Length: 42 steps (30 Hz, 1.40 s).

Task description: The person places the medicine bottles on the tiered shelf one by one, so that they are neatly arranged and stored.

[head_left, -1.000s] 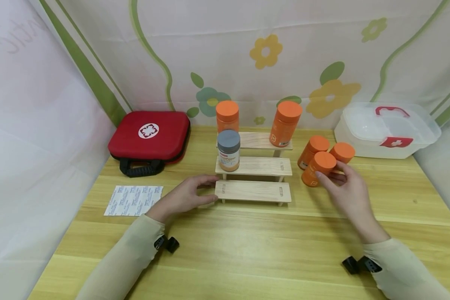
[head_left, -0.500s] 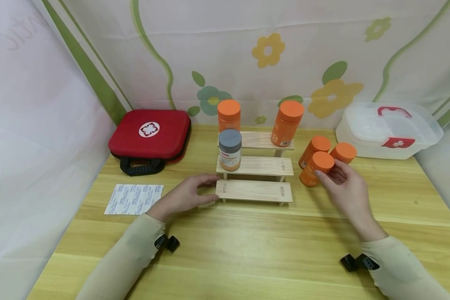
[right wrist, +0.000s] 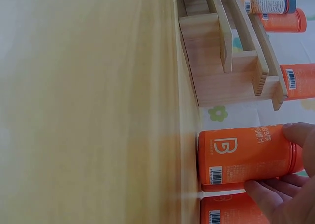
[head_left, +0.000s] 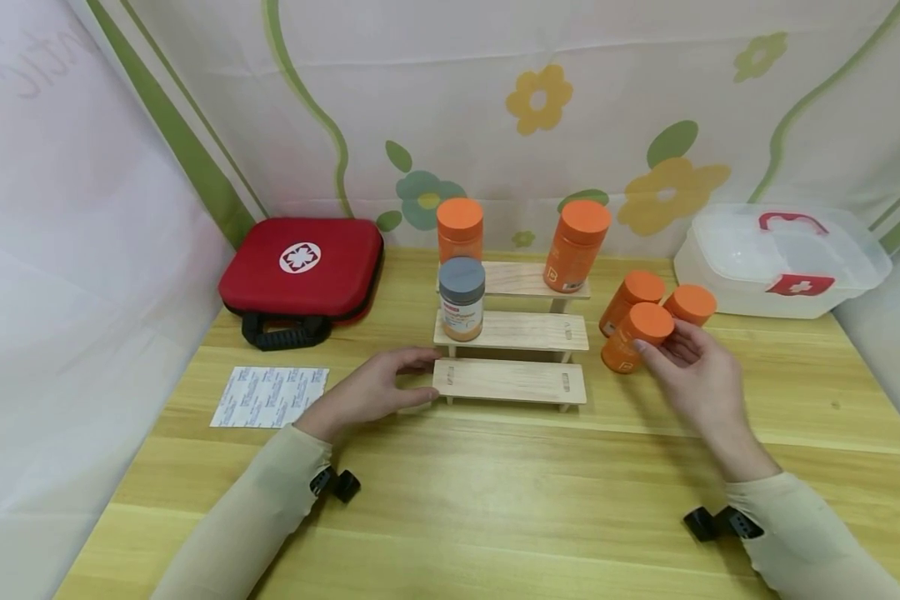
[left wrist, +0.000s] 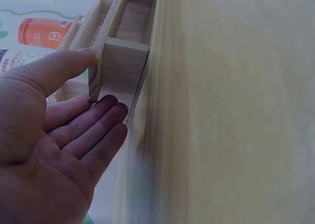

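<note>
A three-step wooden stand [head_left: 510, 380] stands mid-table. At the left end of its lowest step, my left hand [head_left: 378, 387] holds the board between thumb and index finger; the other fingers extend beside it in the left wrist view. On the right, my right hand [head_left: 701, 379] pinches the upper part of an orange bottle [right wrist: 246, 152] between thumb and fingers. This bottle looks upright or slightly tilted, in front of another orange bottle [head_left: 633, 300] and a third orange bottle [head_left: 692, 305]. A grey-capped bottle [head_left: 462, 302] stands on the middle step's left end.
Two orange bottles, a left one [head_left: 460, 229] and a right one [head_left: 576, 248], stand on the top step. A red first-aid case [head_left: 300, 271] lies at back left, with a printed white sheet [head_left: 270, 397] in front. A translucent first-aid box [head_left: 780, 267] sits at back right.
The front orange bottle in my right hand has shifted slightly left, then slightly back to the right. My left hand keeps its place on the stand. The head view has drifted a little.
</note>
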{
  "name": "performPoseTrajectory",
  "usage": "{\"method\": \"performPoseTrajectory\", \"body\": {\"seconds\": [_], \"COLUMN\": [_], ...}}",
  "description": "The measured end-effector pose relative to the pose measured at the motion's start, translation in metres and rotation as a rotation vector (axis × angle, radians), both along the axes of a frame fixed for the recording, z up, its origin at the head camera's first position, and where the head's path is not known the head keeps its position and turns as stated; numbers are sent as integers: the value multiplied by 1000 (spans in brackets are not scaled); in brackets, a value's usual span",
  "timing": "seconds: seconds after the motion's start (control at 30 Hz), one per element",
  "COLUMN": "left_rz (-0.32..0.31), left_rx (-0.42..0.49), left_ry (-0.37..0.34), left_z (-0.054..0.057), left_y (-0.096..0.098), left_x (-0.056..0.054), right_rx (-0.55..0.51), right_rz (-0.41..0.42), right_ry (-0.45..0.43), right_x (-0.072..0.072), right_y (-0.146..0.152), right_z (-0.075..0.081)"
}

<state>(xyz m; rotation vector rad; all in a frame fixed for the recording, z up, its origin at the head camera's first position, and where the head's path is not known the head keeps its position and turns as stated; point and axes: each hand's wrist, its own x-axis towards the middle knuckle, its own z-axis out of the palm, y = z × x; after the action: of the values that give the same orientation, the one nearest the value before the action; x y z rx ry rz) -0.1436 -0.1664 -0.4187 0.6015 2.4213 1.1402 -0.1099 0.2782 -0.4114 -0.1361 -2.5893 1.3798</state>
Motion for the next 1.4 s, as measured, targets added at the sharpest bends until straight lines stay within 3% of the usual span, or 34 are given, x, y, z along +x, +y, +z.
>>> {"method": "performPoseTrajectory", "body": {"seconds": [0.57, 0.87, 1.4], "left_rz": [-7, -8, 17], "left_rx": [-1, -1, 8], "left_ry": [3, 7, -31], "left_z": [1, 2, 3], "left_y": [1, 1, 1], "left_x": [-1, 0, 0], "right_rx": [-18, -52, -114], "right_rz": [-30, -80, -56], "right_ry": [33, 109, 230], "right_x": [9, 17, 23], "right_y": [4, 2, -12], "right_z": [17, 31, 53]}}
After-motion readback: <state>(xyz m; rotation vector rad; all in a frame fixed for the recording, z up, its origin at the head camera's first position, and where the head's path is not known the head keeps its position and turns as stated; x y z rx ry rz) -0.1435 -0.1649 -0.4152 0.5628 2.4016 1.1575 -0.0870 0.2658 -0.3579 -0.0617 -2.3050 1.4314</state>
